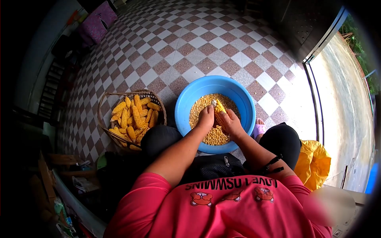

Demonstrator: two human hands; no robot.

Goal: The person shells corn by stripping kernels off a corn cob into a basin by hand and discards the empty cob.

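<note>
A yellow corn cob [219, 106] with a pale tip points away from me over the large blue basin [183, 127]. My right hand [232, 122] is closed around the cob's lower right side. From the left, my left hand [206, 118] is closed against the same cob, its fingertips partly hidden. Loose corn kernels [216, 137] cover the basin's bottom beneath both hands. My palms hide part of the cob and some of the kernels.
A woven basket [104, 126] heaped with yellow corn cobs [135, 115] stands left of the basin. Brown and white checkered tiles [190, 47] stretch ahead. A yellow sack [315, 164] lies by my right knee, near an open doorway [341, 87]. Boxes and clutter [65, 159] sit at lower left.
</note>
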